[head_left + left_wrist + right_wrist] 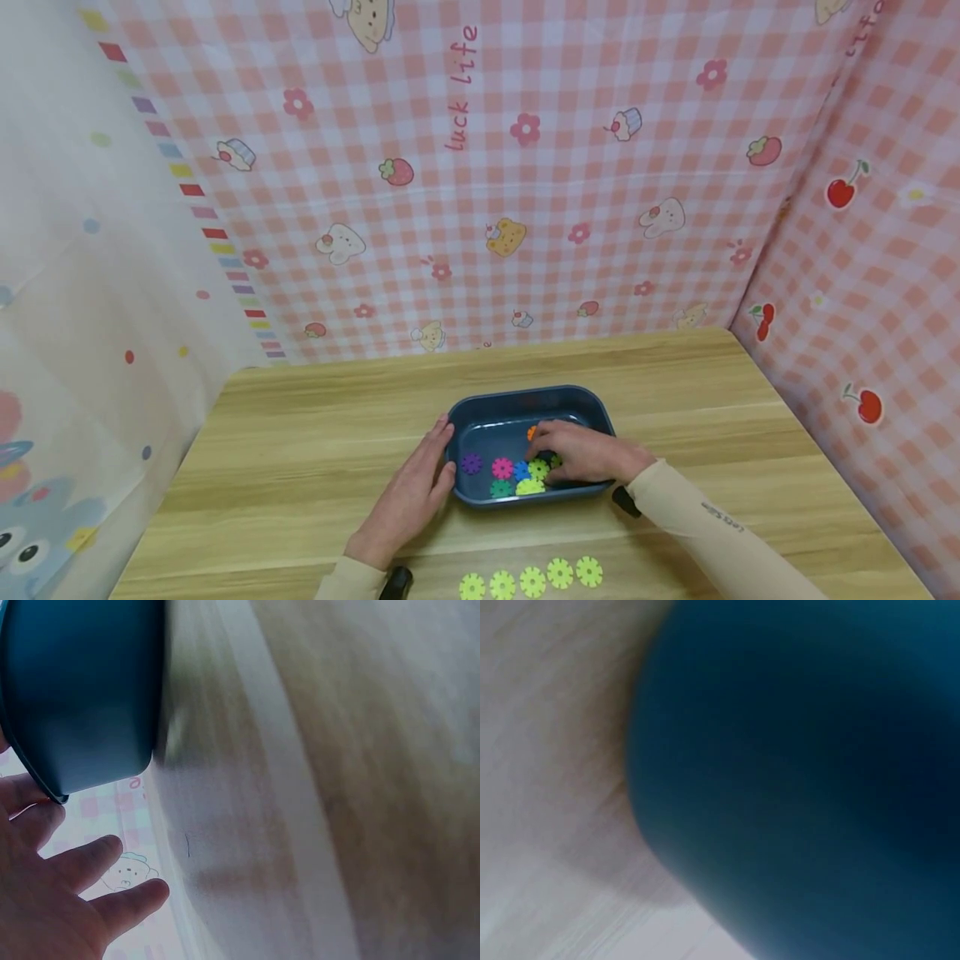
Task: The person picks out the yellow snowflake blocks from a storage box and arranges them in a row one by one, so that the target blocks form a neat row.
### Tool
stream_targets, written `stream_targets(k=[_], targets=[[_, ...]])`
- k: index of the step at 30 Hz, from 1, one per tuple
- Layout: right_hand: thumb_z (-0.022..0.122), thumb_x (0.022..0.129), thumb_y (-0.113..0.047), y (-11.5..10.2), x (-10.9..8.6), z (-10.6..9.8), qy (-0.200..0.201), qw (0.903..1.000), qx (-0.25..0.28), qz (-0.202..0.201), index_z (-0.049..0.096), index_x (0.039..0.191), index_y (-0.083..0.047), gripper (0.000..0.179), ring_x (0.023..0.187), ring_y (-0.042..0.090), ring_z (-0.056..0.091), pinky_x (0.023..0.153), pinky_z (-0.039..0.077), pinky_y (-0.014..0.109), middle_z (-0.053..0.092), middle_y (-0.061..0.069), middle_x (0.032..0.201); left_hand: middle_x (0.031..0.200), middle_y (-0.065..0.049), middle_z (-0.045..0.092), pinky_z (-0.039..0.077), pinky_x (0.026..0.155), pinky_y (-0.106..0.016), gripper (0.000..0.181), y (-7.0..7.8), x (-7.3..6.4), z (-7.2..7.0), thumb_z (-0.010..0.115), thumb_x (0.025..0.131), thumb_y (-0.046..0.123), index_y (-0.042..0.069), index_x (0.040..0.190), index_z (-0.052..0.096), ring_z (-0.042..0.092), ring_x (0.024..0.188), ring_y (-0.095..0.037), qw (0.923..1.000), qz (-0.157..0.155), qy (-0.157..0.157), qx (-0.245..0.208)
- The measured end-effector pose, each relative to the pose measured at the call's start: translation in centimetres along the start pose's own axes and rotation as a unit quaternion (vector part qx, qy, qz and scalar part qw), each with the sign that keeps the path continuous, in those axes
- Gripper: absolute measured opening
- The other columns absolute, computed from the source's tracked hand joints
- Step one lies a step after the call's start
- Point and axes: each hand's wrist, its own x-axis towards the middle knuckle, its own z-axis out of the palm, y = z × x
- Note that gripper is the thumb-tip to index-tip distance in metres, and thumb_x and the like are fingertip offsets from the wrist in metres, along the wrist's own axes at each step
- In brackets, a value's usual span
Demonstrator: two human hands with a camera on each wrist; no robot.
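Observation:
A dark blue rectangular basin (480, 408) stands on the table, with small notched plastic discs in it. Inside lie a purple disc (471, 463), a pink disc (502, 468), a green disc (500, 489), a blue disc (522, 472) and yellow-green discs (530, 487). An orange disc (532, 432) is partly covered by my right hand (581, 452), which reaches in over the basin's right side with bent fingers among the discs. Whether it pinches one is hidden. My left hand (408, 492) touches the basin's left rim, its fingers extended and spread in the left wrist view.
Near the table's front edge, several yellow-green discs (532, 582) lie in a row. The wood-grain table (315, 450) backs onto a pink checked cloth (420, 250). The basin's outer wall (795, 787) fills much of the right wrist view.

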Motion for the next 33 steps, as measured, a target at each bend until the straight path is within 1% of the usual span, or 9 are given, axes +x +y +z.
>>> stream_targets(k=[7,11,15,18,22,27,30,33], targets=[[0.083,0.09,-0.019,-0.01,0.11,0.14,0.0,1.0,-0.001,-0.005,0.076,0.119,-0.016,0.031,0.119,0.016,0.058,0.106,0.052,0.038,0.063,-0.004,0.124,0.17,-0.007,0.027,0.032,0.122,-0.049,0.056,-0.04,0.03,0.05,0.054,0.109,0.026,0.005,0.159,0.04,0.032,0.153,-0.029,1.0,-0.002,-0.002,0.002],[0.082,0.09,-0.018,-0.07,0.12,0.18,-0.002,1.0,0.002,0.004,0.076,0.118,-0.016,0.028,0.119,0.016,0.058,0.107,0.052,0.039,0.063,-0.004,0.123,0.17,-0.007,0.028,0.032,0.122,-0.05,0.056,0.0,0.04,0.05,0.053,0.109,0.026,0.005,0.159,0.04,0.033,0.153,-0.031,1.0,-0.002,0.0,0.001],[0.08,0.093,-0.019,-0.16,0.19,0.25,-0.003,0.9998,-0.004,0.017,0.077,0.115,-0.017,0.023,0.117,0.015,0.059,0.107,0.052,0.04,0.063,-0.005,0.122,0.17,-0.007,0.028,0.032,0.122,-0.049,0.056,0.03,0.0,0.03,0.054,0.109,0.026,0.005,0.159,0.04,0.033,0.152,-0.03,1.0,-0.002,0.001,-0.001],[0.078,0.094,-0.021,-0.24,0.22,0.24,-0.003,0.9998,-0.008,0.02,0.077,0.114,-0.018,0.021,0.117,0.015,0.059,0.107,0.052,0.04,0.063,-0.006,0.122,0.17,-0.007,0.028,0.032,0.122,-0.05,0.056,0.01,0.01,0.06,0.053,0.109,0.026,0.006,0.159,0.04,0.033,0.153,-0.03,1.0,-0.002,0.003,-0.001],[0.078,0.094,-0.021,-0.24,0.09,0.04,-0.002,0.9999,-0.013,0.011,0.076,0.118,-0.017,0.025,0.12,0.016,0.059,0.107,0.052,0.041,0.065,-0.006,0.123,0.17,-0.007,0.027,0.032,0.122,-0.05,0.056,0.01,0.01,0.02,0.053,0.109,0.026,0.006,0.159,0.039,0.033,0.152,-0.031,1.0,0.001,0.003,0.0],[0.082,0.091,-0.022,-0.1,-0.33,-0.28,-0.004,0.9991,-0.041,-0.004,0.075,0.121,-0.018,0.031,0.129,0.022,0.057,0.11,0.049,0.042,0.065,-0.002,0.13,0.17,-0.005,0.027,0.032,0.122,-0.048,0.056,0.01,-0.04,-0.05,0.053,0.109,0.027,0.007,0.16,0.039,0.032,0.153,-0.029,1.0,0.0,-0.002,-0.001],[0.084,0.089,-0.021,-0.03,-0.52,-0.36,-0.006,0.9985,-0.054,-0.012,0.075,0.12,-0.019,0.033,0.13,0.022,0.057,0.111,0.049,0.041,0.064,0.0,0.132,0.17,-0.005,0.027,0.032,0.122,-0.048,0.056,0.01,-0.04,-0.03,0.053,0.109,0.027,0.006,0.16,0.039,0.032,0.153,-0.03,1.0,-0.001,-0.001,0.001],[0.085,0.087,-0.02,-0.01,-0.58,-0.34,-0.008,0.9984,-0.054,-0.014,0.075,0.118,-0.02,0.033,0.126,0.021,0.057,0.109,0.051,0.039,0.063,0.0,0.131,0.17,-0.005,0.026,0.032,0.122,-0.048,0.056,0.03,-0.06,-0.03,0.053,0.109,0.027,0.006,0.16,0.039,0.032,0.153,-0.03,1.0,-0.002,-0.001,0.0]])
